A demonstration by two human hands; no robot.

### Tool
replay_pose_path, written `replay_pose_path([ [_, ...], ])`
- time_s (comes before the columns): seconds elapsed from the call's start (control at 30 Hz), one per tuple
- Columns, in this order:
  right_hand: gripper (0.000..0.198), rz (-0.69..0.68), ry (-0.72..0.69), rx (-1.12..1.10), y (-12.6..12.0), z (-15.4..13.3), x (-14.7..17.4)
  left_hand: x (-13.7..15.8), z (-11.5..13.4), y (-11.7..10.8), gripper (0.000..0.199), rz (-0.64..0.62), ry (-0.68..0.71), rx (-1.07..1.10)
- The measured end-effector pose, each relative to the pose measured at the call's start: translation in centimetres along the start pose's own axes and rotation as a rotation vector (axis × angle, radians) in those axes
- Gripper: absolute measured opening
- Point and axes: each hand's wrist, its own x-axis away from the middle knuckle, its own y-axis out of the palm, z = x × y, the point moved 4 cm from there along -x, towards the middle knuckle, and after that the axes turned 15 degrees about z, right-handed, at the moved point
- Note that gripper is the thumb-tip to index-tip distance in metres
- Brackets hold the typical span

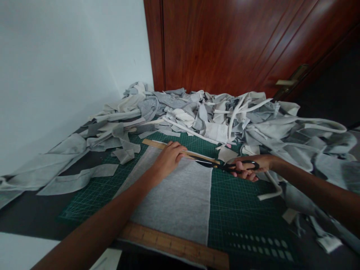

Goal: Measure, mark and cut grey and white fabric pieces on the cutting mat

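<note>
A piece of light grey fabric [174, 198] lies flat on a green cutting mat [239, 210]. Across its far edge rests a thin wooden ruler [153, 143]. My left hand [170, 155] presses down on this ruler and the cloth, fingers closed together over it. In my right hand [249, 167] are black-handled scissors [219, 165], with fingers through the loops. Their blades point left, along the ruler at the fabric's far right edge. Whether the blade tips are over or under the cloth is hard to see. A wider wooden ruler [174, 243] lies across the near edge of the fabric.
A heap of grey and white fabric scraps [197, 112] spreads along the back and both sides. One loose strip [81, 180] lies at the left. Behind stand a white wall [70, 56] and a reddish-brown wooden door [219, 45] with a metal handle [292, 80].
</note>
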Motion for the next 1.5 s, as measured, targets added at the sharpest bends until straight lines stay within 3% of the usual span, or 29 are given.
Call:
replay_pose_path([
  [0.43, 0.060, -0.025, -0.032, 0.050, 0.0, -0.9, -1.2, -0.6, -0.9, -0.1, 0.019, -0.001, -0.025, 0.111],
  [1.0, 0.048, 0.111, -0.093, 0.105, 0.4, -1.3, -1.8, -0.8, -2.1, 0.2, 0.015, -0.003, -0.039, 0.161],
  [1.2, 0.043, 0.091, -0.076, 0.099, 0.7, -1.3, -1.8, -1.0, -2.1, -0.4, 0.018, -0.034, -0.071, 0.180],
  [1.5, 0.059, 0.071, -0.091, 0.074, 1.1, -1.6, -1.5, -0.9, -2.0, -1.7, 0.026, -0.051, -0.182, 0.149],
])
